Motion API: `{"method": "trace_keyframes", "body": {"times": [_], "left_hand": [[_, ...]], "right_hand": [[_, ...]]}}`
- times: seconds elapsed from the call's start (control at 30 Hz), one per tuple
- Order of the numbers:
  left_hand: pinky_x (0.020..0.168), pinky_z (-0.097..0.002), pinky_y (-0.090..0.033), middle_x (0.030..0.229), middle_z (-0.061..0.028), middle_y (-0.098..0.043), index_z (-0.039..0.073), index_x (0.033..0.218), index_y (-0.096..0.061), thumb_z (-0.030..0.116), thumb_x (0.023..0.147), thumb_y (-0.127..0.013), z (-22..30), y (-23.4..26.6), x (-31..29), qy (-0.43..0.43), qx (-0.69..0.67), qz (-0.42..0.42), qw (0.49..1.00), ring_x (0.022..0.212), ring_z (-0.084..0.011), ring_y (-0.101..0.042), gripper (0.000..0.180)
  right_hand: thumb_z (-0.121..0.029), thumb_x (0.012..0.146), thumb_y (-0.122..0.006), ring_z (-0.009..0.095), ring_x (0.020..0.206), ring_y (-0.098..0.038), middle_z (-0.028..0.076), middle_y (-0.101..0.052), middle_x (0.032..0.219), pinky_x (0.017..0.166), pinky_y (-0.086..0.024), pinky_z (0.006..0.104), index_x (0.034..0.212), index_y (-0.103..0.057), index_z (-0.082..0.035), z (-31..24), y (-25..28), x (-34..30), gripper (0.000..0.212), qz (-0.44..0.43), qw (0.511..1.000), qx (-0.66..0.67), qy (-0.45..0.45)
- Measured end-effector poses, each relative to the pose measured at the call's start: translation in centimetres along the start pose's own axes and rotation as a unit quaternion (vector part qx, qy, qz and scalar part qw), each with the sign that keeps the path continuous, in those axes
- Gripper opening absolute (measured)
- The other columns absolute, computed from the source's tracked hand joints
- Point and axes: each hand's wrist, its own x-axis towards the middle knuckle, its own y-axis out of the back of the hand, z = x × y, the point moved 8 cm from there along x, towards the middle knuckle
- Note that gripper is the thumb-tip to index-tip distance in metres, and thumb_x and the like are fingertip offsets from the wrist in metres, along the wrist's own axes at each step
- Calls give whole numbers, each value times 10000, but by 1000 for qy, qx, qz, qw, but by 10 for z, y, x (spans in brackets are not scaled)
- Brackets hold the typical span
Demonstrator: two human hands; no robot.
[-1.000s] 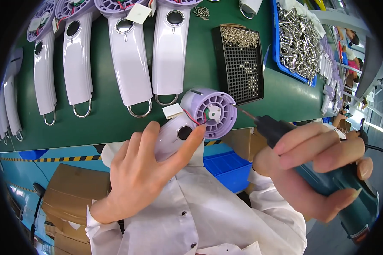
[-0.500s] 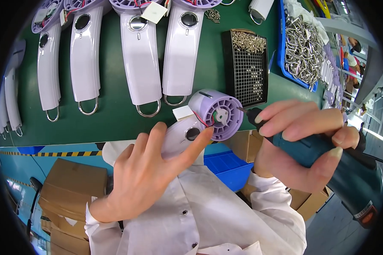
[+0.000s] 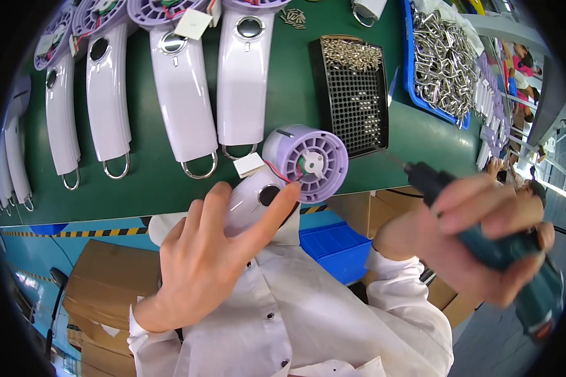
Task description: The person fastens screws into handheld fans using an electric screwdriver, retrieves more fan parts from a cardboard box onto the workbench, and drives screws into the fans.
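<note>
My left hand (image 3: 201,257) is closed over the white handle of a handheld fan (image 3: 312,164), at the bench's near edge. Its forefinger reaches the thin red and black wires by the purple round head, whose open side faces right. A small white square piece (image 3: 249,165) hangs on those wires. Slightly blurred, my right hand (image 3: 484,232) grips a dark teal electric screwdriver (image 3: 431,182). The screwdriver's bit points up and left, apart from the fan, close to the near right corner of a black screw tray (image 3: 324,100) with perforated rows and a heap of small screws.
Several more fans (image 3: 182,94) lie along the green bench (image 3: 295,81), metal loops toward me. Loose screws (image 3: 294,18) lie at the back. A blue bin (image 3: 410,63) of metal loops (image 3: 443,60) stands right. Below the edge are a blue crate (image 3: 336,248) and cardboard boxes (image 3: 110,276).
My right hand has drawn the screwdriver right, away from the fan's rim toward the tray's corner. The left hand keeps hold of the fan. The whole view has shifted slightly.
</note>
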Motion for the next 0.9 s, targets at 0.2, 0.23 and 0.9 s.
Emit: {"method": "trace_keyframes", "body": {"times": [0.2, 0.23, 0.9], "left_hand": [[447, -234, -453, 945, -110, -521, 309, 1312, -593, 13, 607, -645, 2, -3, 4, 15, 8, 16, 1000, 650, -155, -534, 766], [455, -237, -462, 943, -110, -523, 308, 1312, -593, 14, 606, -648, 1, -3, 5, 17, 0, 12, 1000, 658, -159, -544, 767], [482, -271, -491, 944, -109, -524, 298, 1297, -606, 5, 614, -677, 3, -2, 7, 26, -12, -9, 1000, 680, -190, -578, 746]], "right_hand": [[-215, 1016, -283, 281, 414, -504, 175, -528, 751, 412, -486, 426, 1256, -371, -135, 38, 41, -20, 267, 100, 991, -21, -81], [-215, 1016, -283, 281, 414, -504, 175, -528, 751, 412, -486, 426, 1256, -371, -135, 39, 44, -21, 267, 104, 991, -25, -81], [-251, 968, -376, 235, 389, -488, 140, -523, 673, 375, -464, 387, 928, -417, -37, 51, 53, -22, 221, 129, 979, -100, -124]]}}
